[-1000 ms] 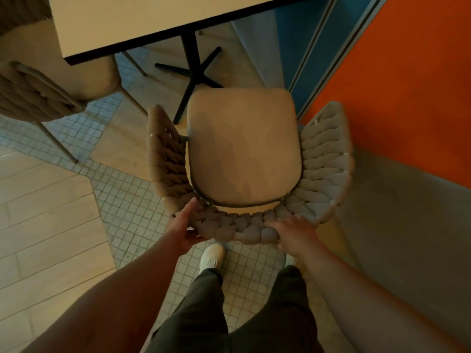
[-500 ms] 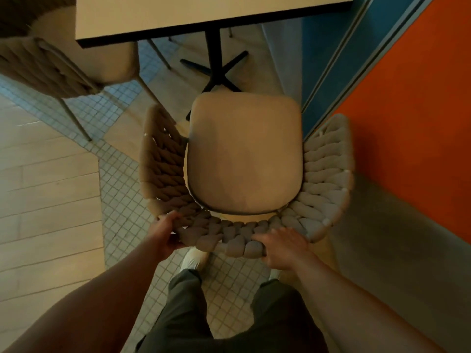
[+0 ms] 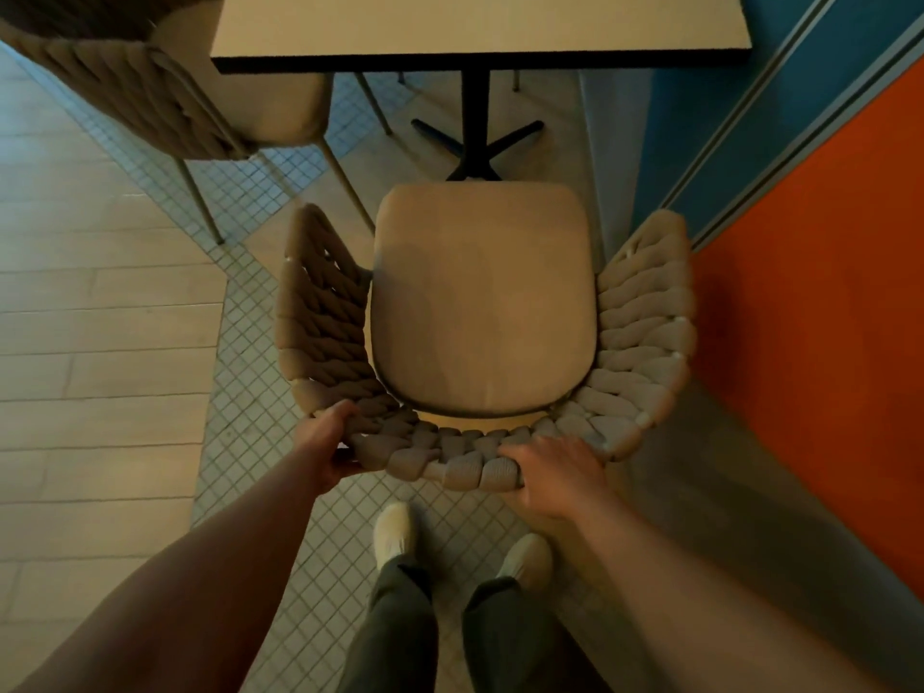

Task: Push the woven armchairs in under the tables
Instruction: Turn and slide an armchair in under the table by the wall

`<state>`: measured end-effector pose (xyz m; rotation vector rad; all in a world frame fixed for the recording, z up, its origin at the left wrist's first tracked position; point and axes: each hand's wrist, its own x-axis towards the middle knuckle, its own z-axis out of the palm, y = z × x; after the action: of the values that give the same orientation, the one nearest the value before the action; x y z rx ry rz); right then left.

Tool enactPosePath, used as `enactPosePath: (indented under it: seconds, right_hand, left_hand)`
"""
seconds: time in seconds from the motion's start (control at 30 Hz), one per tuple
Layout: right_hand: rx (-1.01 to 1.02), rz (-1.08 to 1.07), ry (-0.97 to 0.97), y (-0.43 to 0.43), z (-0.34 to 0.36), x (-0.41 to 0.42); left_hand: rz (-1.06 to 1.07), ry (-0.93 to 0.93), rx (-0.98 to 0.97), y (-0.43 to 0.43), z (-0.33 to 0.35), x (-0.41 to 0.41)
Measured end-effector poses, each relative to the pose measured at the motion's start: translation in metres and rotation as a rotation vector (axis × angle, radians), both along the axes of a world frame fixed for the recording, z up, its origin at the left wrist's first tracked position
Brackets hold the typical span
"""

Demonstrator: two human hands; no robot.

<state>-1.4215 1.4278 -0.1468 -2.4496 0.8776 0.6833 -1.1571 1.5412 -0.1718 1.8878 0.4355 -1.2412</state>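
1. While both hands hold its curved back, the woven armchair [image 3: 482,302] stands on the floor just on the near side of the counter [image 3: 480,27]. Its seat faces the counter and is fully in view, with none of it beneath the top.
2. The far edge of the seat lies close to the counter's black cross-shaped foot [image 3: 475,137].
3. The left hand [image 3: 325,442] grips the left end of the braided back rim, with its fingers curled round it.
4. The right hand [image 3: 555,475] grips the same rim further right, laid over its outer edge with the fingers wrapped round.
5. Two pale shoes [image 3: 395,535] and dark trouser legs [image 3: 390,632] stand just on the near side of the chair back, between the two forearms.
6. A second woven armchair [image 3: 165,92] sits at the far left, its seat partly under the counter's left corner.
7. A strip of small square tiles [image 3: 250,342] runs under the chair, and wooden planks [image 3: 100,317] lie to its left.
8. On the right, an orange wall [image 3: 825,292] stands near the chair's right arm, with a blue panel [image 3: 700,117] farther off.
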Motion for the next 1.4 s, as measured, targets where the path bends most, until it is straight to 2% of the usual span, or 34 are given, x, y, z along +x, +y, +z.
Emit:
enactPosePath:
  seconds: [0.07, 0.1, 0.17, 0.27, 0.33, 0.4, 0.43, 0.53, 0.6, 0.67, 0.77, 0.87, 0.97, 1.17, 1.4]
  right_hand:
    - [0.101, -0.116, 0.004, 0.000, 0.002, -0.001]
    - [0.196, -0.230, -0.011, 0.000, 0.006, -0.002]
    - [0.344, -0.565, -0.177, 0.003, 0.013, -0.005]
    - [0.274, -1.058, -0.478, 0.020, 0.028, -0.011]
    - [0.130, -1.289, -0.567, 0.032, 0.035, -0.011]
    - [0.014, -1.486, -0.555, 0.036, 0.036, -0.009]
    - [0.024, -1.596, -0.528, 0.037, 0.032, -0.008]
    - [0.245, -1.888, -0.442, 0.037, -0.002, -0.016]
    - [0.393, -2.020, -0.484, 0.034, -0.028, -0.024]
    - [0.576, -2.083, -0.596, 0.025, -0.011, -0.016]
    - [0.782, -2.133, -0.606, 0.010, -0.008, -0.011]
    - [0.854, -2.154, -0.625, 0.003, -0.016, -0.012]
    - [0.819, -2.166, -0.596, -0.003, -0.016, -0.011]
    - [0.804, -2.135, -0.658, -0.042, -0.025, -0.016]
    - [0.790, -2.080, -0.687, -0.087, -0.035, -0.029]
  left_hand:
    - [0.042, -0.027, -0.026, 0.002, 0.004, -0.004]
    - [0.051, -0.038, -0.050, 0.005, 0.006, -0.008]
    - [0.049, -0.056, -0.091, 0.010, 0.008, -0.019]
    - [0.092, -0.021, -0.140, 0.018, 0.008, -0.035]
    - [0.132, 0.052, -0.170, 0.021, 0.008, -0.039]
    - [0.145, 0.099, -0.211, 0.021, 0.009, -0.040]
    - [0.143, 0.111, -0.227, 0.020, 0.010, -0.039]
    - [0.164, 0.131, -0.242, 0.017, 0.009, -0.038]
    - [0.164, 0.148, -0.244, 0.016, 0.008, -0.037]
    - [0.158, 0.170, -0.235, 0.016, 0.006, -0.037]
    - [0.157, 0.199, -0.221, 0.014, 0.001, -0.040]
    - [0.160, 0.201, -0.195, 0.008, -0.002, -0.039]
    - [0.163, 0.177, -0.182, -0.002, -0.001, -0.041]
    - [0.125, 0.134, -0.221, -0.042, -0.001, -0.044]
    - [0.084, 0.171, -0.256, -0.087, 0.000, -0.055]
